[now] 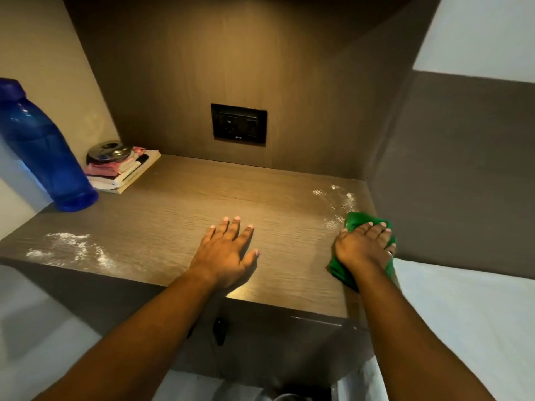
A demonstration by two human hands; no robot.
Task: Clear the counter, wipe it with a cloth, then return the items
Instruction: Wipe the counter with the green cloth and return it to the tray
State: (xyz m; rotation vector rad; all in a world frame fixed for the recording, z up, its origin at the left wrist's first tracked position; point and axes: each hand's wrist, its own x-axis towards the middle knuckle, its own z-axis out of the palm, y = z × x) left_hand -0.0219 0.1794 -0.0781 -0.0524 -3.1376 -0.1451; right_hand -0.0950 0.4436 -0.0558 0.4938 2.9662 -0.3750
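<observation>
The brown wood-grain counter (185, 204) fills the middle of the head view. My right hand (363, 244) presses a bunched green cloth (357, 219) onto its right edge, just below a patch of white powder (333, 198). My left hand (227, 253) lies flat on the counter's front middle, fingers spread, holding nothing. A second powder patch (72, 250) covers the front left corner. At the left stand a blue bottle (43, 151) and a stack of notebooks (127, 175) with a round metal lid-like object (108, 153) on top.
A black wall socket (238, 123) is set in the brown back panel. A dark side wall rises at the right, with white bedding (463, 328) below it. A black cable end (219, 329) hangs under the counter's front edge.
</observation>
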